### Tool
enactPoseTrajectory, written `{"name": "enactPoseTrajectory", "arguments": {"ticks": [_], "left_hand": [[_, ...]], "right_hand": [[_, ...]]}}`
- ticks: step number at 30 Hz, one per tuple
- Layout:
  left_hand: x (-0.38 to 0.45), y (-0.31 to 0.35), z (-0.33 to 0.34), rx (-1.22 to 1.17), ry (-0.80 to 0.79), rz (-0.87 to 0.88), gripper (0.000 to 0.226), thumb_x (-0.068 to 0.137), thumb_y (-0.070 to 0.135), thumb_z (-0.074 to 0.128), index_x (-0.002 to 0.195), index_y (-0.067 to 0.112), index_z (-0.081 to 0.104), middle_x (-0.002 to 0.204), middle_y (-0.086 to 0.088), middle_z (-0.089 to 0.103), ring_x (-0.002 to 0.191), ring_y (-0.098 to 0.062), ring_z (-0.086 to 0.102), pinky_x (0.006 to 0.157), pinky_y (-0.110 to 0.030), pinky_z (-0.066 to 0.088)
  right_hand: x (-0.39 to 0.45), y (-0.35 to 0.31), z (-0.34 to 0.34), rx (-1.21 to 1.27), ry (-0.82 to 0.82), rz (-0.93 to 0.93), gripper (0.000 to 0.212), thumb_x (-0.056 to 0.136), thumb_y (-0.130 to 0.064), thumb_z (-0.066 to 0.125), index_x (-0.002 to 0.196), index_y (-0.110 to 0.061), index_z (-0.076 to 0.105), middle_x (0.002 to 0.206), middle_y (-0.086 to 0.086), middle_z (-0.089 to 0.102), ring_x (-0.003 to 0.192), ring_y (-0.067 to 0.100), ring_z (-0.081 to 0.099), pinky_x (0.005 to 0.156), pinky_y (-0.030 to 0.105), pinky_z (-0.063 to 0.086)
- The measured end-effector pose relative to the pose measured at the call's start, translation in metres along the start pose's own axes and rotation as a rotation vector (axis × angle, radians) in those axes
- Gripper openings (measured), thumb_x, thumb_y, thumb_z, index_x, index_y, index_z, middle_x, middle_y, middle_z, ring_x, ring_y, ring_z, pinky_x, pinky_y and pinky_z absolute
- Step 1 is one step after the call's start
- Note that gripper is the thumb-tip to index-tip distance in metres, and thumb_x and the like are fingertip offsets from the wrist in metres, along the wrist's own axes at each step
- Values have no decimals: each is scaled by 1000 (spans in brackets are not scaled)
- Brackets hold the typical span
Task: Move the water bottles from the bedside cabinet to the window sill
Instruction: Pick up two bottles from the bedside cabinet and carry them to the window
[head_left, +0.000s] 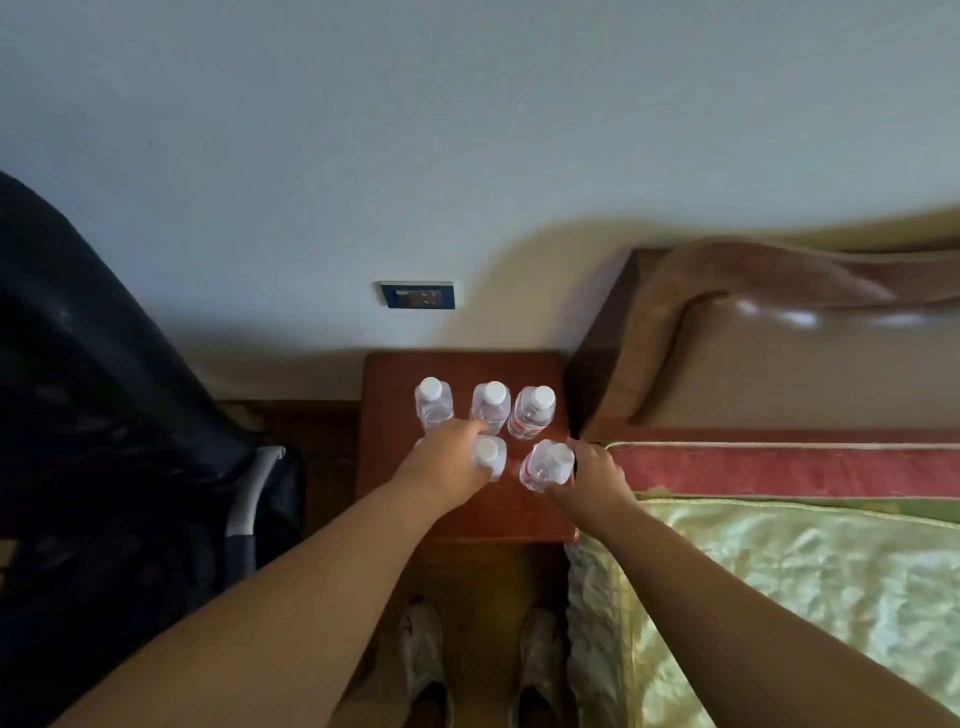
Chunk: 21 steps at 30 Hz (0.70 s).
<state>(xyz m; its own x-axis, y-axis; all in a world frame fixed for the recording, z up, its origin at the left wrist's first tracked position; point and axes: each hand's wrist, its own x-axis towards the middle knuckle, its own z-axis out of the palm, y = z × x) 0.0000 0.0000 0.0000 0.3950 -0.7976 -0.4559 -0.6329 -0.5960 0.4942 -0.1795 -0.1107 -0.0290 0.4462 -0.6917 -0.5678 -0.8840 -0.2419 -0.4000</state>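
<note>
Several clear water bottles with white caps stand on the red-brown bedside cabinet (395, 493). Three form the back row: left bottle (434, 404), middle bottle (491, 408), right bottle (532, 413). My left hand (447, 465) curls round the front middle bottle (489, 456). A sliver of another bottle (418, 442) shows just left of that hand, mostly hidden. My right hand (597, 475) grips the front right bottle (548, 465), which leans slightly. The window sill is not in view.
A bed with a shiny green quilt (779, 597) and a brown padded headboard (753, 338) lies against the cabinet's right side. A black chair (104, 441) stands to the left. A wall socket (418, 295) is above the cabinet. My shoes (423, 660) are on the floor below.
</note>
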Motion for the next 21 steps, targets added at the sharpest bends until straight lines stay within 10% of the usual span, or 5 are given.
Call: {"name": "enactPoseTrajectory", "arguments": {"ticks": [6,14,21], "left_hand": [[16,-13,28,34,48,54,30,73,37,67,102,30,63,92,9,67,92,-17,66,77,-39,56],[34,-31,46,349,133,80,68,75,47,77,136,38,48,132,15,57,133,-12,42,101,-41,30],[49,-27,55,477,107,59,52,78,41,72,126,38,53,113,13,66,125,-14,45,96,-43,22]], "right_hand": [[37,24,34,143,25,83,83,56,-70,67,123,-23,58,121,2,65,110,27,63,93,48,54],[50,38,46,272,25,62,81,51,-42,84,126,-33,55,122,-9,61,108,16,62,90,45,56],[81,47,69,239,48,31,44,62,-54,69,99,-30,65,90,-11,71,76,4,69,65,34,61]]}}
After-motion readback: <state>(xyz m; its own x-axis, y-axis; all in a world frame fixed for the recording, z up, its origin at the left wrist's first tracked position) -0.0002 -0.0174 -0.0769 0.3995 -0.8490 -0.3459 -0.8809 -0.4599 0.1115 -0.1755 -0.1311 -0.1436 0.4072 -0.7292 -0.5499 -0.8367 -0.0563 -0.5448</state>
